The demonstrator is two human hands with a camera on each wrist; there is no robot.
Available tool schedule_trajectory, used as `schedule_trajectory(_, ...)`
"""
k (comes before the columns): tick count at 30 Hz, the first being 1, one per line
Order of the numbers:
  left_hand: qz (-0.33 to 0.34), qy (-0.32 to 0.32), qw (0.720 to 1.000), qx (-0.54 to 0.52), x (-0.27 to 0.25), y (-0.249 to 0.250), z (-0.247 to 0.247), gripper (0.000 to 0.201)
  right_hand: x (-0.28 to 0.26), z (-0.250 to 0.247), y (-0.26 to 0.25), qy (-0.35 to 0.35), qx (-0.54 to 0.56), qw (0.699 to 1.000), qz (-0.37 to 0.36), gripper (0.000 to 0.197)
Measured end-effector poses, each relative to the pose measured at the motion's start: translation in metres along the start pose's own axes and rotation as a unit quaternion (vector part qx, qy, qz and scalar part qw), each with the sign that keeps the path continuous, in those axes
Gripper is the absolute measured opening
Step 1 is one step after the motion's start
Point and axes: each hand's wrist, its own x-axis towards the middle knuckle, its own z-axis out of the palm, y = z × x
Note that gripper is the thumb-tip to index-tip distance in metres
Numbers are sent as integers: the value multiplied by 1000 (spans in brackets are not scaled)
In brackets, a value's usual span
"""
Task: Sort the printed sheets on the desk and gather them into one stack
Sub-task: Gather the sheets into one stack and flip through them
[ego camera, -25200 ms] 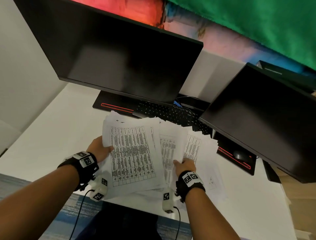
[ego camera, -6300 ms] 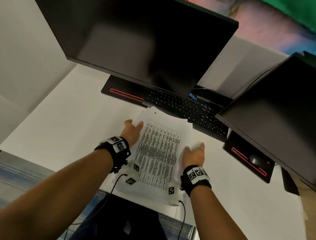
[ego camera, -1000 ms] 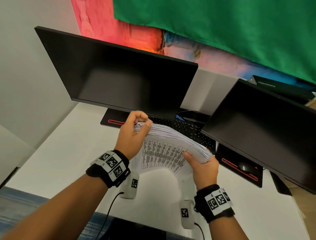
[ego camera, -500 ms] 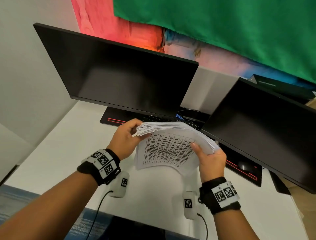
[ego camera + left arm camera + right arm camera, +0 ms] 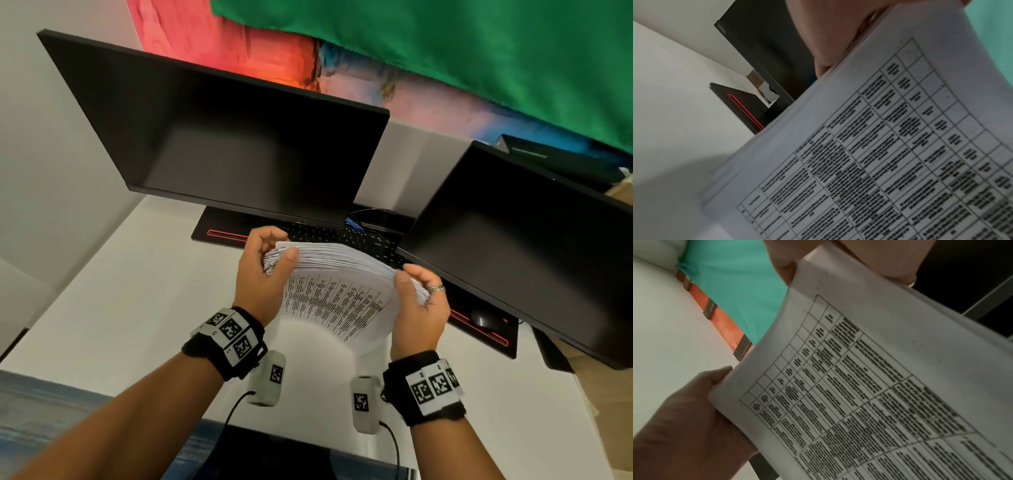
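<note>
Printed sheets [image 5: 337, 274], gathered into one thick stack, hang in the air above the white desk [image 5: 113, 308], bowed upward in the middle with a printed table on the underside. At the stack's 9 o'clock edge the left hand [image 5: 262, 274] clamps it, thumb over the fanned page edges, fingers curled behind. At 3 o'clock the right hand [image 5: 419, 305] clasps the opposite edge, a ring [image 5: 435, 289] on one finger. At 12 o'clock, beyond the stack, lies a black keyboard [image 5: 346, 236] beneath two dark monitors [image 5: 222, 137].
</note>
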Motion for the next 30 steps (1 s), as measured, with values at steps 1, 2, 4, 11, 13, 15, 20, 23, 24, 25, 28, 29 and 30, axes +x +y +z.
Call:
schedule_trajectory(1, 7, 4, 1000, 1, 0, 2, 1, 29, 0, 1, 0, 8, 0, 1000, -6, 12)
schedule_trajectory(2, 14, 8, 1000, 4, 1, 3, 2, 28, 1, 2, -1, 11, 0, 1000, -13, 12)
schedule_trajectory(4, 20, 20, 1000, 9, 4, 5, 4, 25, 2, 4, -2, 21, -5, 1000, -16, 9)
schedule_trajectory(11, 1, -10, 1000, -5, 12, 4, 1, 19, -2, 3, -2, 1, 19, 1000, 8, 29)
schedule_trajectory(13, -13, -21, 999, -37, 12, 3, -1, 23, -4, 0, 3, -31, 15, 999, 12, 55)
schedule_trajectory(15, -34, -66, 996, -58, 11, 4, -3, 43, -6, -2, 7, -36, -6, 999, 37, 60)
schedule_trajectory(20, -23, -125, 987, 93, 19, 22, -24, 47, 6, -3, -4, -56, -79, 995, 39, 26)
schedule_trajectory(23, 31, -204, 952, 227, 31, 49, -38, 43, 17, 6, -43, -131, -171, 972, -90, 18)
schedule_trajectory(24, 36, -236, 934, 265, 34, 55, -35, 46, 18, 13, -57, -169, -213, 953, -134, 17)
schedule_trajectory(25, 38, -261, 917, 298, 35, 60, -29, 45, 18, 21, -68, -205, -244, 933, -167, 15)
schedule_trajectory(28, 57, -231, 917, 321, 32, 61, -10, 17, 21, 43, -80, -193, -297, 889, -291, 18)
schedule_trajectory(29, 54, -199, 930, 303, 31, 59, -9, 14, 22, 45, -77, -140, -305, 883, -328, 26)
schedule_trajectory(30, 43, -168, 943, 283, 31, 58, -11, 14, 24, 43, -65, -75, -304, 886, -341, 41)
